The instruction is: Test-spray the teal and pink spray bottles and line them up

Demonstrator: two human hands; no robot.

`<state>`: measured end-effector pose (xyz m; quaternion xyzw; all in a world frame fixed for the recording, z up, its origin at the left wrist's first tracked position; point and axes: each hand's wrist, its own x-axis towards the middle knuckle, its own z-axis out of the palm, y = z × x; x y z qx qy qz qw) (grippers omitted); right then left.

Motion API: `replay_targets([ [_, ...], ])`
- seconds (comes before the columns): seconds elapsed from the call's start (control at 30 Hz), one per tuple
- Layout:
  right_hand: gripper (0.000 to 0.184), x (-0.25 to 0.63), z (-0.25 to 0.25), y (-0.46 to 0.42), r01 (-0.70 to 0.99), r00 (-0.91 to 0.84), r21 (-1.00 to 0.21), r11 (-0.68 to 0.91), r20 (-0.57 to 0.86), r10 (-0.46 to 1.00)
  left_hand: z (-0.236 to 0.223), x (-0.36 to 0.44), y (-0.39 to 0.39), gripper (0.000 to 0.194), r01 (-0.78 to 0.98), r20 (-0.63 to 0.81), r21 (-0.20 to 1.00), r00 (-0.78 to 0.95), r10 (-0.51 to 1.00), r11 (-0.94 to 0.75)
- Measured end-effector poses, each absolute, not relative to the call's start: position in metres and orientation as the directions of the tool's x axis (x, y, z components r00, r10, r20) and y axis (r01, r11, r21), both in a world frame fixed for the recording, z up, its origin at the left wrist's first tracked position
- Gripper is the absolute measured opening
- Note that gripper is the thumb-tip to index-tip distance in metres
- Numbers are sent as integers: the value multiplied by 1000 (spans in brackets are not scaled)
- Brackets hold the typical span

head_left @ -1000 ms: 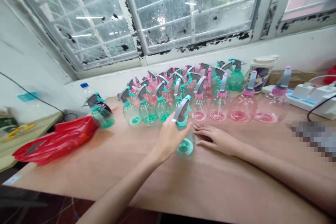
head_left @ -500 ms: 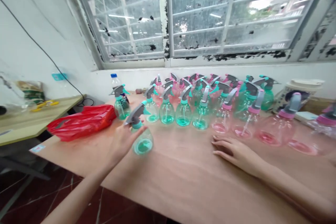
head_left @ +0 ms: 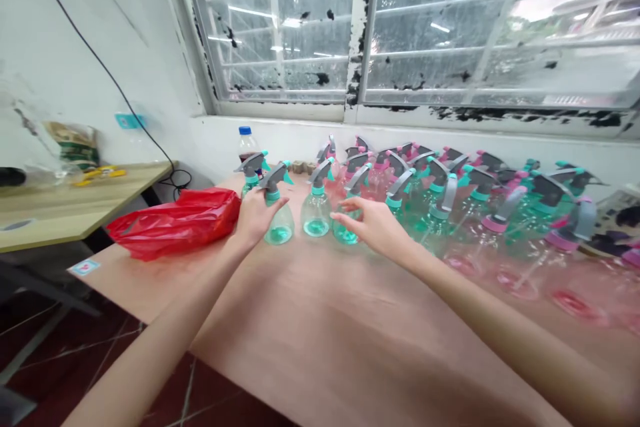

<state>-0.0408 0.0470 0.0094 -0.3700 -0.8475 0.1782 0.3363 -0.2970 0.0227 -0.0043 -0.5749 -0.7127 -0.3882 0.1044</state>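
Observation:
My left hand is closed around the neck of a clear green spray bottle with a grey and turquoise trigger head. This bottle stands upright, or nearly so, at the left front of the row. Fingers apart and slightly curled, my right hand is in front of another green spray bottle, partly covering it; whether it touches is hard to tell. Between the two hands stands a third green spray bottle. Behind my left hand, one more green spray bottle is partly hidden.
Pink spray bottles and green ones fill the right and back of the wooden table. A red plastic bag lies at the left. By the wall is a blue-capped drink bottle. A side table stands further left.
My left hand has carried the green spray bottle away from me, up to the row. My right hand has lifted off the table and moved left to the green bottles. The view has shifted left.

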Motion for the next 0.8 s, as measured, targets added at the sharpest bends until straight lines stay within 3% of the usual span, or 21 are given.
replay_targets([
  [0.33,57,-94,5,70,559,-452,-601,572,357,817,-6,-304,57,38,909,598,415,-256,759,-21],
  [0.57,41,-112,1,81,577,-436,-601,553,346,831,-11,-304,70,40,892,604,449,-258,754,-55],
  [0.8,38,-119,-6,86,600,-434,-591,539,325,840,-16,-302,61,48,832,603,549,-334,725,-74],
])
